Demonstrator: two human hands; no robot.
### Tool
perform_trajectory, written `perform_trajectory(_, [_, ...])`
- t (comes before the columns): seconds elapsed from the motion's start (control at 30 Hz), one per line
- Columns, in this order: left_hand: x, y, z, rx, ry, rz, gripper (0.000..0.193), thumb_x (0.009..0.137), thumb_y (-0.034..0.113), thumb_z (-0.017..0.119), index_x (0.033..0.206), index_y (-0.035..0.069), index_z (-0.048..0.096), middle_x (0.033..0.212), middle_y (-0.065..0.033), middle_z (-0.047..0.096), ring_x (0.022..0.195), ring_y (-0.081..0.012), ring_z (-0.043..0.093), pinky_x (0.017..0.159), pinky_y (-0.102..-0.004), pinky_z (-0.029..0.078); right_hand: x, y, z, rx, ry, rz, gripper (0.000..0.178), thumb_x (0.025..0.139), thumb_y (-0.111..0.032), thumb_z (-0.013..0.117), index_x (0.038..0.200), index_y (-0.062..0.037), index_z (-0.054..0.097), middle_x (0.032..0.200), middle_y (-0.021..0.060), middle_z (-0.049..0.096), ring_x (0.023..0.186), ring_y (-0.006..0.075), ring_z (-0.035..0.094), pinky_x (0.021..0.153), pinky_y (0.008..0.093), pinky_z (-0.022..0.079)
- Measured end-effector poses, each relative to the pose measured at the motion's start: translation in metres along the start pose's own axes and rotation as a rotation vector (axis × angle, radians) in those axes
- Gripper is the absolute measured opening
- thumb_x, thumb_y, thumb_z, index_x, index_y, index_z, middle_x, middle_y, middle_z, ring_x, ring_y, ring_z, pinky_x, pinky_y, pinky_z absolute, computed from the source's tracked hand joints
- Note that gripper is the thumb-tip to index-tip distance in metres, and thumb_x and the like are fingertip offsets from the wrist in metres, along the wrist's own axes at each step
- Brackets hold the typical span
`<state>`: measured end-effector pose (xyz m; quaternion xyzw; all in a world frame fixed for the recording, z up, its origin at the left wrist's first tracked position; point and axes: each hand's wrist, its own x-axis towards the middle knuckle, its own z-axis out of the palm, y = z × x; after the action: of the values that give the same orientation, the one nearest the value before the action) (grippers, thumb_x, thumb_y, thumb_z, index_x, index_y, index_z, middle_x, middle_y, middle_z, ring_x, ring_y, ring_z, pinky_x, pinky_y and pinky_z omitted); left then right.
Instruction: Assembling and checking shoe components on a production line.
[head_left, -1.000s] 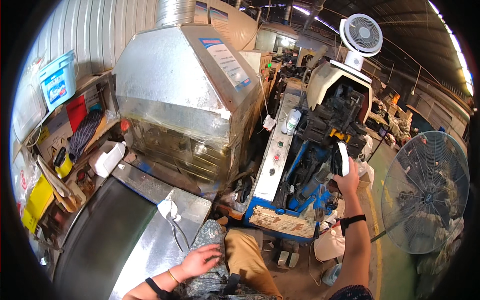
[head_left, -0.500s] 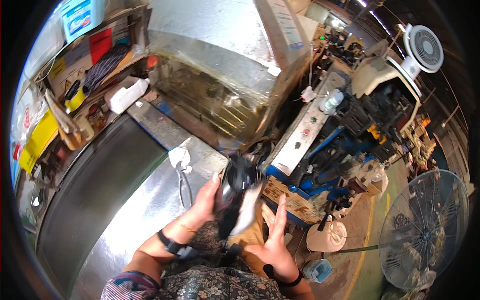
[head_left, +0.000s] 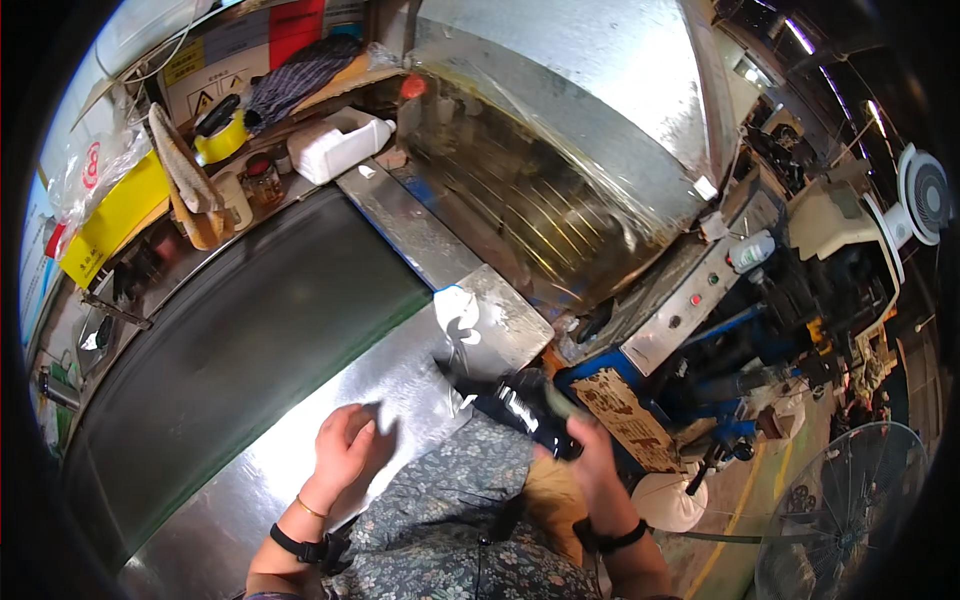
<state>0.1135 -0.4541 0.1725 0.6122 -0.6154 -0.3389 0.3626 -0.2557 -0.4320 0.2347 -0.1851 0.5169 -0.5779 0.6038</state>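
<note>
My right hand (head_left: 592, 452) is closed round a glossy black shoe (head_left: 525, 408), which is held tilted over my lap, beside the table's corner. Motion blurs the shoe's dark far end. Over the bare metal table (head_left: 285, 440), my left hand (head_left: 345, 442) hangs with loosely bent fingers and the thumb apart; nothing shows in it. A crumpled white wad (head_left: 457, 312) lies at the table's right end, beyond the shoe. The pale metal handles of a plier-like tool (head_left: 456, 350) come out from under the wad, partly hidden by the shoe.
A dark conveyor belt (head_left: 250, 330) runs left of the metal table. Behind stands a machine with a clear plastic curtain (head_left: 540, 210). A shelf holds a white cut jug (head_left: 340, 145) and yellow tape (head_left: 222, 137). To the right are a button panel (head_left: 690, 300) and a large fan (head_left: 840, 520).
The view has swung right to left across the scene. My left hand has come off the shoe and moved left over the table. My right hand, open before, now grips the shoe.
</note>
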Motion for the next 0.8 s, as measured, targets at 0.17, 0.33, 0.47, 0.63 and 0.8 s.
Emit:
perform_trajectory(0.17, [-0.03,-0.043,-0.009,0.312,-0.105,0.162,0.04,0.079,0.018,0.069,0.115,0.002,0.064,0.129,-0.0262,0.054,0.12,-0.0432,0.05,0.103,-0.0483,0.043,0.181,-0.005,0.032,-0.333,0.091,-0.484,0.055,0.08,-0.011,0.077,0.128,0.0036,0.055,0.115,0.009,0.063,0.101,0.0158,0.059,0.091,0.0295,0.046])
perform_trajectory(0.33, [-0.028,-0.053,0.01,0.642,-0.311,0.36,0.059,0.085,0.03,0.066,0.137,0.009,0.052,0.145,-0.0331,0.036,0.134,-0.0532,0.03,0.114,-0.0558,0.025,0.302,0.03,0.033,-1.074,0.259,-0.57,0.049,0.082,-0.017,0.07,0.124,0.0052,0.059,0.118,0.0241,0.066,0.111,0.0332,0.064,0.093,0.0356,0.049])
perform_trajectory(0.47, [-0.041,-0.064,-0.003,0.601,-0.359,0.296,0.063,0.087,0.037,0.064,0.141,0.009,0.048,0.148,-0.0348,0.031,0.138,-0.0541,0.026,0.115,-0.0573,0.023,0.213,0.08,0.075,-0.808,-0.251,-0.496,0.032,0.09,-0.011,0.066,0.12,0.0009,0.064,0.111,0.0138,0.071,0.104,0.0216,0.067,0.09,0.0327,0.051])
perform_trajectory(0.63, [-0.037,-0.041,0.001,0.668,-0.412,0.276,0.071,0.085,0.04,0.066,0.146,0.012,0.042,0.147,-0.039,0.028,0.137,-0.0589,0.022,0.113,-0.06,0.024,0.028,0.11,0.062,-0.855,-0.547,-0.208,0.029,0.093,-0.016,0.067,0.118,-0.0011,0.066,0.107,0.0101,0.072,0.094,0.0142,0.067,0.08,0.0287,0.053])
perform_trajectory(0.8, [-0.022,-0.018,0.033,0.625,-0.531,0.333,0.066,0.082,0.02,0.066,0.143,0.011,0.044,0.144,-0.0371,0.036,0.135,-0.0557,0.033,0.112,-0.0545,0.031,-0.029,0.149,0.062,-1.189,-0.609,-0.627,0.021,0.085,-0.021,0.068,0.101,-0.0082,0.07,0.093,0.0129,0.07,0.078,0.0308,0.068,0.068,0.0376,0.054])
